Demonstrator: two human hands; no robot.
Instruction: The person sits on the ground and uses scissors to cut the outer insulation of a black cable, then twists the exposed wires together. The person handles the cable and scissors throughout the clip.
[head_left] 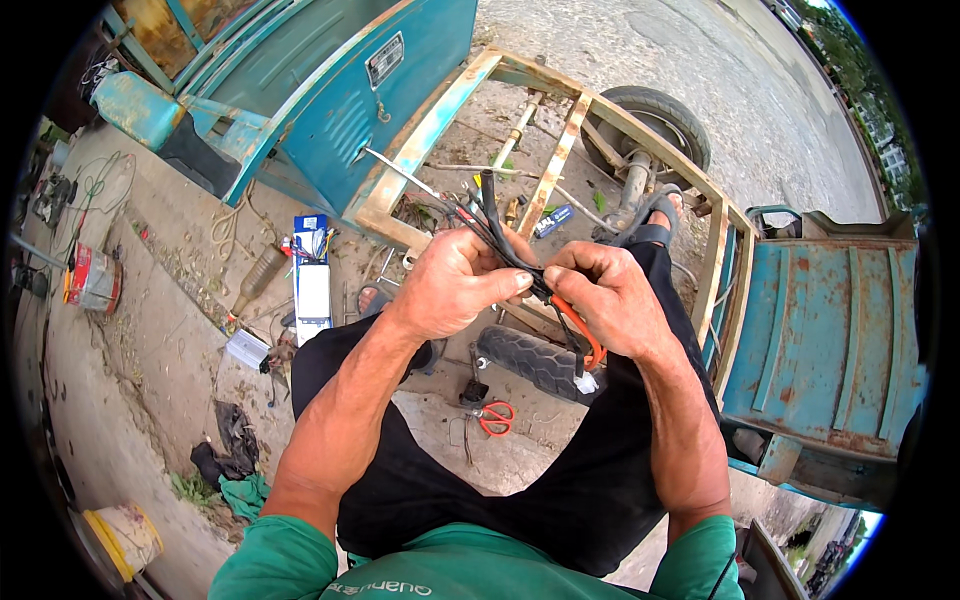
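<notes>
My two hands meet over the middle of a rusty metal frame (pixel 570 150). Between them runs a bundle of black cables (pixel 490 205), with one end pointing up and away from me. My left hand (pixel 455 280) is closed on the bundle, its thumb pressed along it. Close beside it, my right hand (pixel 612 300) pinches the cables between thumb and fingers. From below the right hand hangs an orange cable (pixel 588 338) in a curve. The exact spot where the fingertips grip is partly hidden.
Red-handled scissors (pixel 495 418) lie on the ground between my legs, near a tyre (pixel 540 360). A wheel (pixel 650 125) stands at the frame's far side. Teal metal bodywork (pixel 380 110) rises at far left; a rusty teal panel (pixel 815 330) sits right. A blue-and-white box (pixel 311 270) lies left.
</notes>
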